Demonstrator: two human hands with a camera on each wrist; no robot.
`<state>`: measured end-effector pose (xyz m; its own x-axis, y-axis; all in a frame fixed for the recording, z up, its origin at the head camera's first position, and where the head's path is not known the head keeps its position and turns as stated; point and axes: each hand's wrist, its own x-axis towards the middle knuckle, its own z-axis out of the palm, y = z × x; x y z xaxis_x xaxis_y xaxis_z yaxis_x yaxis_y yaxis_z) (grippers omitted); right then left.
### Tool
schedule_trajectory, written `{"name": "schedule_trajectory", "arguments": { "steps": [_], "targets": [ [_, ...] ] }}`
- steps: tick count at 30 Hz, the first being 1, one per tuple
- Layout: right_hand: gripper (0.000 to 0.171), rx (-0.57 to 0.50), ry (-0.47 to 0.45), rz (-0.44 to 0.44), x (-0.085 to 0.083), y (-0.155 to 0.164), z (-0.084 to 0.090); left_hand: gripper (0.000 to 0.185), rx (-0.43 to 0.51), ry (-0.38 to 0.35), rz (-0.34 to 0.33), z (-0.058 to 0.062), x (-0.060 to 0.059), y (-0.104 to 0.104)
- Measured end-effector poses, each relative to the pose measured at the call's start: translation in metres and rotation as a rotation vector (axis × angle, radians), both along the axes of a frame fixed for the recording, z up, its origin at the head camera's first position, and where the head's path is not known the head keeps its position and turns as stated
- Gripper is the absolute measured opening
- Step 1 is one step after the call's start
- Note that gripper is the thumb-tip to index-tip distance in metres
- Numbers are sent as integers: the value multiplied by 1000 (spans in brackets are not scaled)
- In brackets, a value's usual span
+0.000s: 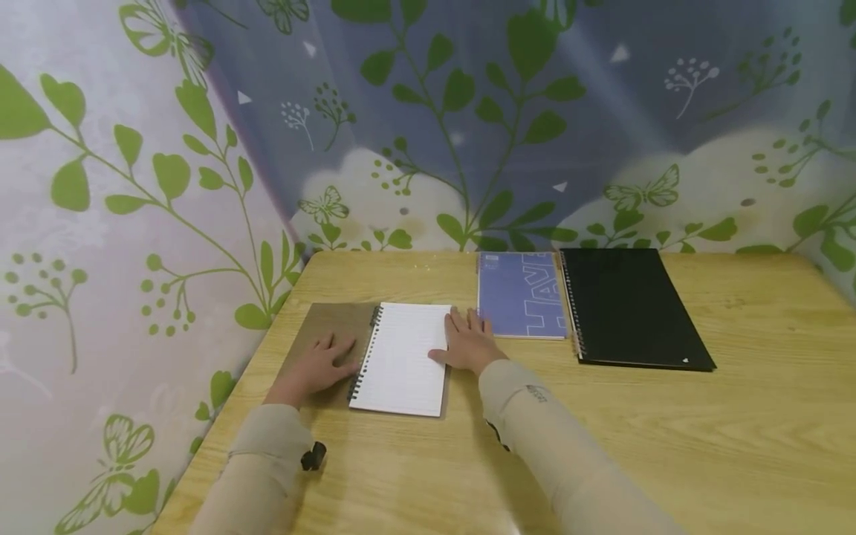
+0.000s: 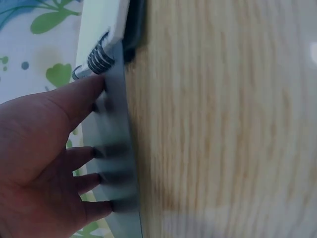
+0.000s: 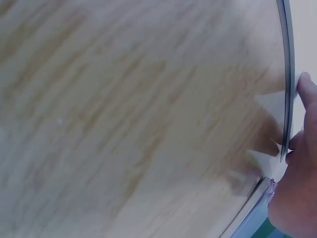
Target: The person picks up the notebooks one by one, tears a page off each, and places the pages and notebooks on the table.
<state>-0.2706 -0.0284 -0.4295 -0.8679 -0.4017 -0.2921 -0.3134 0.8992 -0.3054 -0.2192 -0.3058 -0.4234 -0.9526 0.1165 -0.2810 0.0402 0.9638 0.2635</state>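
Note:
A spiral notebook point(image 1: 411, 364) lies spread on the table, its lined white page on the right and a grey-brown cover point(image 1: 334, 319) folded out to the left. My left hand point(image 1: 319, 368) rests on that cover, fingers spread. In the left wrist view its thumb reaches the dark coil binding point(image 2: 101, 57), and the other fingertips touch the cover. At the page's right edge lies my right hand point(image 1: 470, 344), fingers extended and thumb on the paper. The right wrist view shows this hand point(image 3: 297, 193) beside the notebook's edge point(image 3: 289, 54).
A blue notebook point(image 1: 515, 293) with white lettering lies just beyond my right hand. Right of it is a larger black spiral notebook point(image 1: 631, 308). The wooden table point(image 1: 635, 453) meets leaf-patterned curtains point(image 1: 468, 148) at the back and left.

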Motion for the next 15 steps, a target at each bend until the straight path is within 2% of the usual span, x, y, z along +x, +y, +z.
{"name": "schedule_trajectory", "arguments": {
  "steps": [4, 8, 15],
  "targets": [
    [86, -19, -10, -14, 2, 1, 4, 68, 4, -20, 19, 0, -3, 0],
    [83, -33, -17, -19, 3, 0, 5, 69, 42, -74, 64, 2, -9, 1],
    [80, -61, -36, -34, 3, -1, 6, 67, 50, -140, 98, 8, -15, 6]
  ]
}}
